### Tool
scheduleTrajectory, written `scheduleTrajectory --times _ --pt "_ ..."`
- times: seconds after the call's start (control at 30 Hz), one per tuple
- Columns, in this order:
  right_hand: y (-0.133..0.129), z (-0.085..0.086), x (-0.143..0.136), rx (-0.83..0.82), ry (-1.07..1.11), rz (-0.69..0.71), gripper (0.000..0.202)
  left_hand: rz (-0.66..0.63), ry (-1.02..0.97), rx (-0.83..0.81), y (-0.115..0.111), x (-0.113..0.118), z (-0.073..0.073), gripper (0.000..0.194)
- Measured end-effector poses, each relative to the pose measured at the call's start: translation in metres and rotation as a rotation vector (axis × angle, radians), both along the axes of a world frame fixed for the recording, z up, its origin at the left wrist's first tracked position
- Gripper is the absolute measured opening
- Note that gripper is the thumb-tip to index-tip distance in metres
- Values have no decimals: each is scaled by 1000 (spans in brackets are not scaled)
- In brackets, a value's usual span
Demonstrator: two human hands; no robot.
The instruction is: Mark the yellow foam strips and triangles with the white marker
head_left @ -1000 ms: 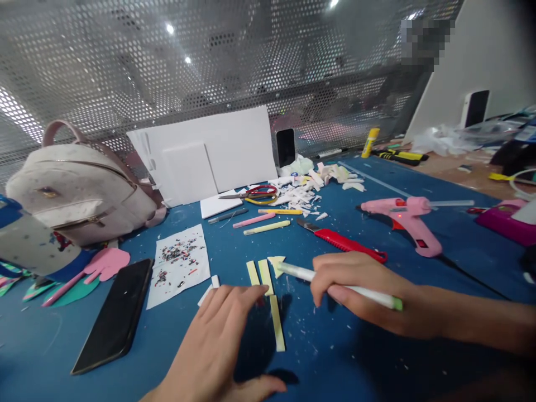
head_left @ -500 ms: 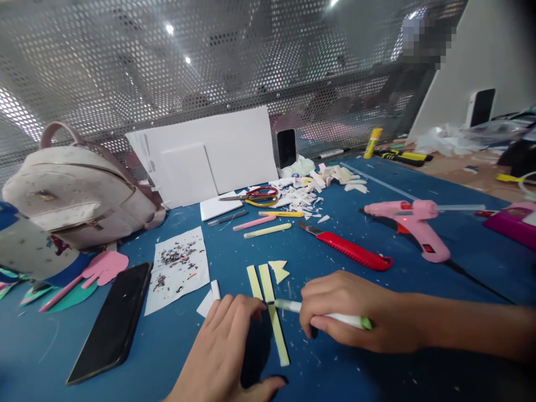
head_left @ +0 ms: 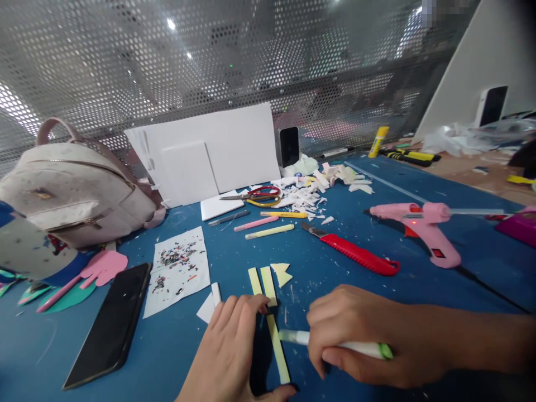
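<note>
Pale yellow lower strip (head_left: 278,349), long axis eleven to five o'clock; it lies at three o'clock from the nearer left hand (head_left: 226,349), spread open, forefinger and thumb near its ends, contact unclear; at nine from the right hand (head_left: 349,329), gripping one white marker (head_left: 299,337); two upper strips (head_left: 268,285), one notched piece (head_left: 282,274), at twelve.

Gap between left fingers (head_left: 260,302) and right fingers (head_left: 320,319): partly blocked by white-and-green plastic marker (head_left: 295,336) and long flat pale-yellow strip (head_left: 278,352). Ahead of right fingers: bare blue desk (head_left: 307,273) up to red plastic cutter (head_left: 355,254); pink plastic glue gun (head_left: 433,237) beyond, to the right. Ahead of left fingers: two short pale-yellow strips (head_left: 268,283), then clear up to slim yellow pen (head_left: 270,231).
</note>
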State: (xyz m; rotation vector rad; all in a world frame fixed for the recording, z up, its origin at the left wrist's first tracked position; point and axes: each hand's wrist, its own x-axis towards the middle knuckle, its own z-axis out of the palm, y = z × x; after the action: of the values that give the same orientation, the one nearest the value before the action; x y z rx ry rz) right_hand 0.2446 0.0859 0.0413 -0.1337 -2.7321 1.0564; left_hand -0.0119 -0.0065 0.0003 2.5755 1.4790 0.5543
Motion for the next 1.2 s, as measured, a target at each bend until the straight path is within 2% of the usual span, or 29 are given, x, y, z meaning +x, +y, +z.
scheduleTrajectory --times 0.23,0.3,0.37,0.47,0.6,0.77,0.9,1.0,1.1,1.2 --pt "3 1 1 -5 -47 14 26 -3 -39 -43 0 -1 4 86" --pt "4 3 3 -13 -44 8 27 57 -52 -25 -1 -6 10 85" --pt "5 6 6 -27 -42 -20 28 171 -65 -14 1 -12 17 82" --pt "8 9 10 -39 -50 -68 30 284 -71 -40 11 -25 25 78" --pt "13 8 13 -31 -17 -82 30 272 -79 -145 32 -37 20 78" --pt "18 4 17 -16 13 -107 26 260 -76 -196 47 -35 9 83" --pt "22 5 20 -8 -19 -146 26 249 -86 -215 46 -34 12 91" --pt "28 6 21 28 -27 -222 24 259 -105 -204 43 -41 17 98" --pt "38 7 22 96 -21 -352 20 282 -138 -161 39 -54 19 93" --pt "49 9 19 79 -1 -398 23 269 -160 -185 36 -61 17 89"
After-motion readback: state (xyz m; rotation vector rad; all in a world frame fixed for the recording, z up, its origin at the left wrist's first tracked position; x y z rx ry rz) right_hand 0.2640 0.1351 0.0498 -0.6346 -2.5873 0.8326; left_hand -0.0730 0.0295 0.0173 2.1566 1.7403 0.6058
